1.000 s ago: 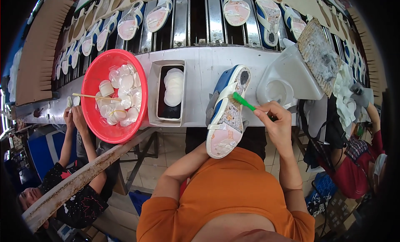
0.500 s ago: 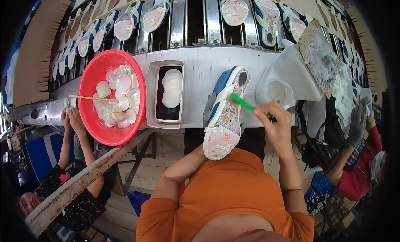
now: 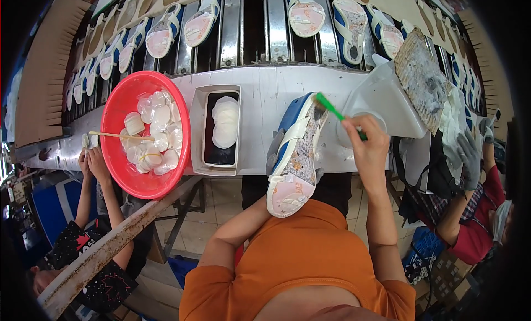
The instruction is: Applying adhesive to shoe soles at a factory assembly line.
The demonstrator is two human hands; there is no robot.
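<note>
A white and blue sandal (image 3: 299, 162) is tilted up in front of me, its mottled grey underside of the upper facing me. The strapped toe end points toward my body and the blue heel end lies away. My left hand (image 3: 273, 150), in a grey glove, is closed around the sandal from behind, with most of it hidden. In my bare right hand (image 3: 368, 137) a green-handled brush (image 3: 331, 107) is pinched, its bristle end at the sandal's heel. Beyond the brush stands a translucent white plastic container (image 3: 381, 94) with a round opening.
Left of the sandal are a white box (image 3: 238, 127) holding white round pads and a red basin (image 3: 187, 122) with several clear-wrapped discs and a stick. Sandals line the roller conveyor (image 3: 232, 30) behind. A rough fibrous board (image 3: 420, 80) leans over the container. Co-workers sit on both sides.
The brush in my right hand has moved from the middle of the sandal up to its heel end. My left hand keeps its hold. The right-hand co-worker's gloved hands have shifted.
</note>
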